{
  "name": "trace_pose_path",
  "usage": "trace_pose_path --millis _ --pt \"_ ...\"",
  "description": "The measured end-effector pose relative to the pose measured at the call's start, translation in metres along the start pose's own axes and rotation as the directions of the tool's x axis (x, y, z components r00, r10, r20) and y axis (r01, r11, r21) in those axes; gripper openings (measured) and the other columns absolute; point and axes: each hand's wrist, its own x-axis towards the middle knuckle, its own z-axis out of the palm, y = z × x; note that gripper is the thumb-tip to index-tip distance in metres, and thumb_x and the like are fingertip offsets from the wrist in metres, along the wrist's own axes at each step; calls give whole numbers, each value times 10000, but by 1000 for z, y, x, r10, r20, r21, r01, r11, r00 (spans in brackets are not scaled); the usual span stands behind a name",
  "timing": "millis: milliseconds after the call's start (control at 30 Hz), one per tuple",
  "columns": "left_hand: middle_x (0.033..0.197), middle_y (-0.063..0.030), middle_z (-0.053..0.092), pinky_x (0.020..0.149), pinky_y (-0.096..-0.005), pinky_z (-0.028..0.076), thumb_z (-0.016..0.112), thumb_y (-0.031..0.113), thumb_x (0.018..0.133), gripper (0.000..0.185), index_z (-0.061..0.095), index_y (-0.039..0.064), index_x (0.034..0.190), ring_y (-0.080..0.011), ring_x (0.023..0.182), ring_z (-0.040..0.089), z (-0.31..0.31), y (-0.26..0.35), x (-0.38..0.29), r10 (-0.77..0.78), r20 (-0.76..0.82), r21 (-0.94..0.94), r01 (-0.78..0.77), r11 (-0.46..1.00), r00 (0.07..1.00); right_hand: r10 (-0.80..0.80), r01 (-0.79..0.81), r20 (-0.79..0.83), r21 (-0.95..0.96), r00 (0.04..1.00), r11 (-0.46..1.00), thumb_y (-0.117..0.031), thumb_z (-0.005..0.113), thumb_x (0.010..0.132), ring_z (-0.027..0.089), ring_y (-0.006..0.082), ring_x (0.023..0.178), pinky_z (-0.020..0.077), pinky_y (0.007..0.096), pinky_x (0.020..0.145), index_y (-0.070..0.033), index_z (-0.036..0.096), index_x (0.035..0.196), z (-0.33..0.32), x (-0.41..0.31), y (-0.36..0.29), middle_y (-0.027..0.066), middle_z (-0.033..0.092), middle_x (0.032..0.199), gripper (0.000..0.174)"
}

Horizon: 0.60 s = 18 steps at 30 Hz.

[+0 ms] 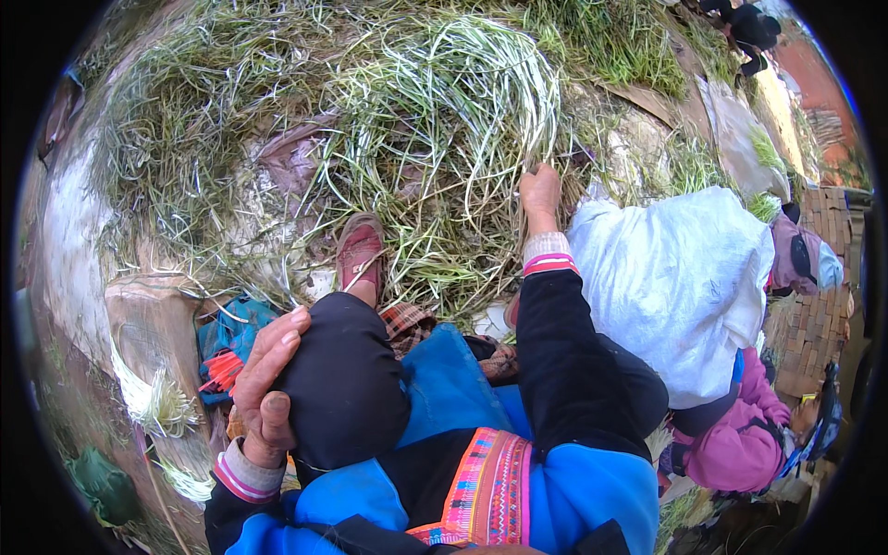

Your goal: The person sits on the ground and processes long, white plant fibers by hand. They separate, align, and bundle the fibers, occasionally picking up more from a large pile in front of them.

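My right hand (540, 192) is closed around the end of a bundle of long green and white plant stalks (485, 76), which curve up and to the left over the heap. The bundle's far part lies on loose greens (208, 90). Beside my left knee, my left hand (267, 388) has its fingers extended, with nothing seen in the grip; part of its palm is hidden. A blue bag (239, 326) with thin red strips (222, 369) lies just beyond that hand.
A white plastic sheet (676, 277) covers the right side near a person in a pink jacket (735, 444). Left is a wrapped block (156, 326) with white stalk bundles (163, 406) beside it. A green bag (103, 485) lies lower left; another person (753, 31) is far off at upper right.
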Motion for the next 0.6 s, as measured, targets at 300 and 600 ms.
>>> trace_pose_path --millis 300,600 --pt "1137 -243 558 966 -456 369 376 370 936 475 532 -24 1151 -355 1096 517 5 3 3 -39 -53 10 39 999 998 203 -396 341 809 918 435 -152 581 816 575 142 598 458 268 508 -19 588 905 -34 0 10 48 598 695 160" --pt "1140 -248 561 958 -424 380 400 272 904 415 553 -53 1111 -346 1078 532 10 0 5 -4 -80 -24 3 1000 997 95 -206 186 936 978 286 -211 512 904 492 73 454 354 206 337 -7 595 823 -136 19 -26 15 525 589 235"
